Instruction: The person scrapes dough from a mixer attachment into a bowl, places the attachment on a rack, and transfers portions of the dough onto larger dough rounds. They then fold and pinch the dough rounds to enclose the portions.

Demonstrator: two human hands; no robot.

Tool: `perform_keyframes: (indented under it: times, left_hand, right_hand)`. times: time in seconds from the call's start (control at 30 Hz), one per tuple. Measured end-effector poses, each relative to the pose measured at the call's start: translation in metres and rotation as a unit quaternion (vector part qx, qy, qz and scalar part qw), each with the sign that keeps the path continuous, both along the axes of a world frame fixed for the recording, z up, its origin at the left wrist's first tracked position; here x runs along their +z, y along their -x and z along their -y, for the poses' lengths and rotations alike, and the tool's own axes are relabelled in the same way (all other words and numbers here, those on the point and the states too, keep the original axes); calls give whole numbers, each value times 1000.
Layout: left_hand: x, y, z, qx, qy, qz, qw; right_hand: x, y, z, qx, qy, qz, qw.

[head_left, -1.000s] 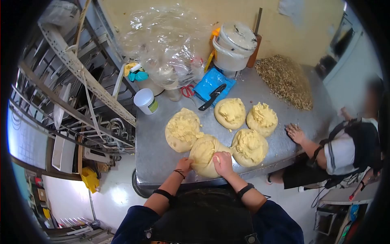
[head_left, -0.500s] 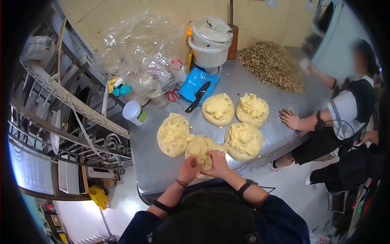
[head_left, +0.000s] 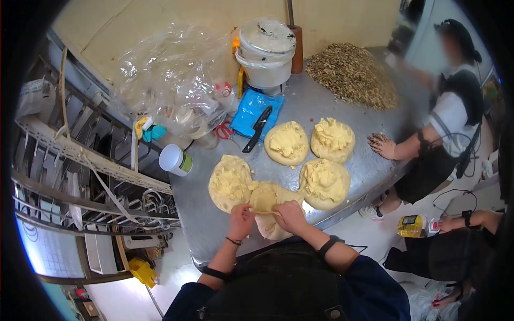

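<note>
At the table's near edge lies a soft dough piece (head_left: 274,231) with a yellow layer on top. My left hand (head_left: 242,221) pinches the left end of a raised dough flap, its fingers closed. The right end of that flap is in my right hand (head_left: 290,216), also closed on it. Beyond the flap, the yellow surface dips into a shallow hollow. Close to my left hand sits a dough mound (head_left: 230,183) topped with yellow paste; another mound (head_left: 324,184) lies to the right of my right hand. Two more mounds stand farther back.
A knife (head_left: 258,128) rests on a blue packet (head_left: 249,111), near red-handled scissors (head_left: 224,130). A white tub (head_left: 175,160) and lidded bucket (head_left: 266,60) stand beyond. Right, a co-worker (head_left: 455,107) is beside a grain-like heap (head_left: 350,75); another person's hand holds a yellow bottle (head_left: 412,226).
My hands have moved farther apart, drawing the dough flap out between them and exposing the hollow. The yellow bottle and the hand holding it have come into view at right.
</note>
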State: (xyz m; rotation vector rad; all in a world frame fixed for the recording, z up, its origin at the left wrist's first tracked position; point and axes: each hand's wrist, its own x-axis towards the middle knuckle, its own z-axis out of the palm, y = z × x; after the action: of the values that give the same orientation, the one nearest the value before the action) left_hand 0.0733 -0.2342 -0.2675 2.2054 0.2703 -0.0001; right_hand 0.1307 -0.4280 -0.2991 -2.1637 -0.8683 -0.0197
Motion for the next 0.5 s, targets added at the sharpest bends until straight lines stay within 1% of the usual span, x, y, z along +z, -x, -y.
perform_keyframes:
  times: [0.07, 0.1, 0.13, 0.17, 0.2, 0.27, 0.3, 0.33, 0.37, 0.4, 0.43, 0.47, 0.5]
  left_hand:
    - [-55, -6, -26, 39, -10, -32, 999]
    - [-80, -11, -33, 34, -2, -30, 999]
    - [-104, -14, -36, 59, 66, -79, 993]
    - [-116, -17, -36, 84, 135, -128, 979]
    - [-115, -19, -30, 81, 145, -127, 978]
    - [-113, -21, -19, 122, 159, -125, 972]
    - [-111, -22, -18, 125, 169, -124, 970]
    - [-110, -21, -18, 92, 149, -123, 977]
    - [-107, -21, -19, 60, 129, -122, 982]
    - [-95, -22, -22, 64, 139, -120, 981]
    - [-74, -26, -27, -18, -11, -83, 996]
    - [-56, -34, -31, -99, -162, -44, 981]
    - [-44, -43, -33, -95, -156, -41, 982]
  right_hand:
    - [-4, 3, 0, -12, -6, 15, 1000]
    - [-5, 4, 1, -18, -12, 32, 999]
    - [-2, 6, 2, -20, -3, 33, 999]
    - [3, 7, 2, -36, -8, 32, 999]
    - [6, 9, 2, -50, -13, 31, 998]
    - [-3, 13, 4, -63, -11, 36, 997]
    - [0, 13, 4, -77, -20, 39, 996]
    - [2, 15, 3, -72, -11, 41, 996]
    - [4, 17, 2, -96, -15, 18, 995]
    - [8, 19, 0, -119, -20, -4, 993]
    - [8, 19, -2, -114, -13, 0, 993]
    - [6, 20, -4, -122, -6, -1, 993]
    - [4, 20, -5, -130, 1, -4, 991]
